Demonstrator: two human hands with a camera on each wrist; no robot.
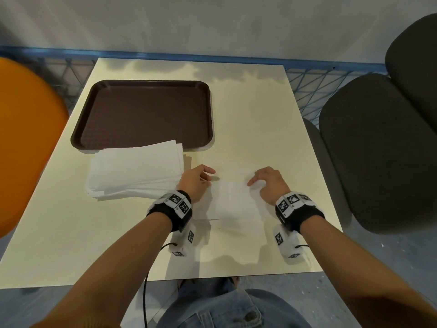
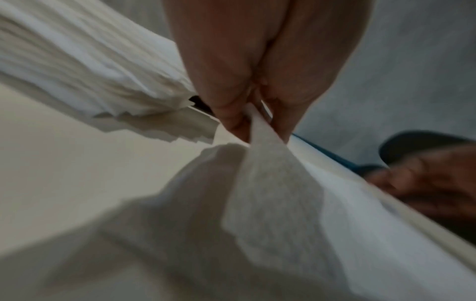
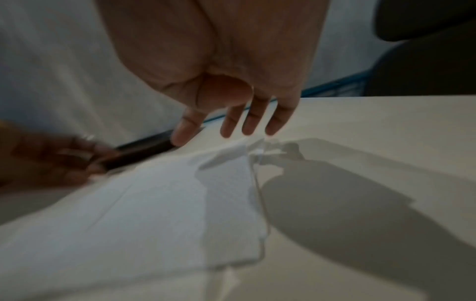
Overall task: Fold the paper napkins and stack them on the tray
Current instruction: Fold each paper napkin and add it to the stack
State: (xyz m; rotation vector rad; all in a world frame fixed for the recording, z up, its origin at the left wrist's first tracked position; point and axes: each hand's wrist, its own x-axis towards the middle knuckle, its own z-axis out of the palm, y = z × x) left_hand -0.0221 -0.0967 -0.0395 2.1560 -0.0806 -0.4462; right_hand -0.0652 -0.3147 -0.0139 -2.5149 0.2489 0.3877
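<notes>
A single white napkin (image 1: 233, 200) is being spread on the desk (image 1: 260, 119) between the two hands. Its far left corner is being pinched in the grip of the left hand (image 1: 196, 179), thumb against fingers. The right hand (image 1: 268, 182) is being held just over the napkin's far right corner with fingers (image 3: 233, 122) loosely extended, nothing in its grip. A pile of napkins (image 1: 137, 169) is lying left of it, overlapping the brown tray (image 1: 144, 113).

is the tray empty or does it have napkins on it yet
Empty: the brown tray shows only bare surface. The napkin pile lies on the table, only overlapping its near rim.
</notes>
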